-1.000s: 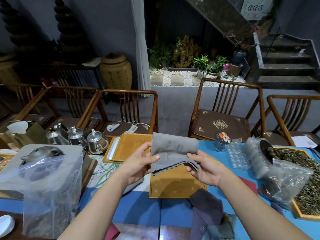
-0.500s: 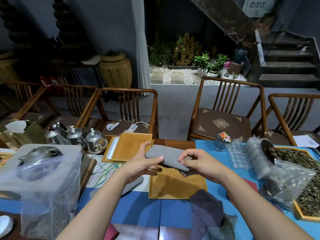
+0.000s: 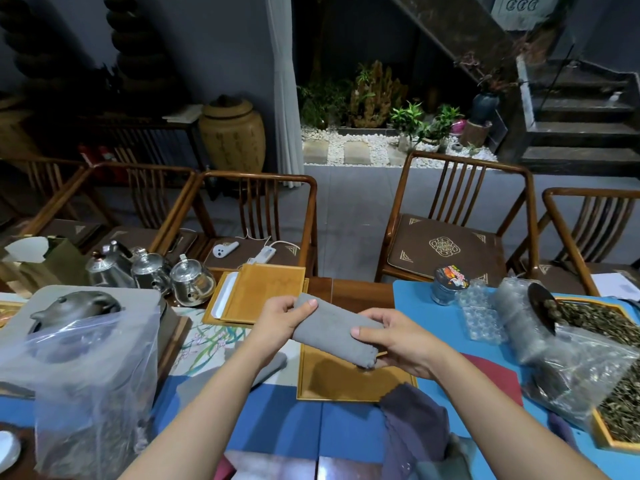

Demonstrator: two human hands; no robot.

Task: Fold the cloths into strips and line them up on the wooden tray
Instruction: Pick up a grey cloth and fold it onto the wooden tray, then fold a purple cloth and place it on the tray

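Fingers of left hand [image 3: 281, 323] and right hand [image 3: 394, 342] pinch soft grey cloth [image 3: 334, 329], folded into a strip above wooden tray [image 3: 337, 384].

Three metal teapots [image 3: 152, 271] are grouped at the table's left, behind a clear plastic bag [image 3: 93, 382]. Loose dried tea is held in a tray [image 3: 620, 410] at far right. A ceramic jar [image 3: 232, 136] is seen beyond the wooden chairs [image 3: 460, 216].

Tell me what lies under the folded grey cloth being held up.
The folded grey cloth, held by the left hand and right hand, hangs above the flat wooden tray. The tray's visible surface is bare; its far edge is hidden by the cloth.
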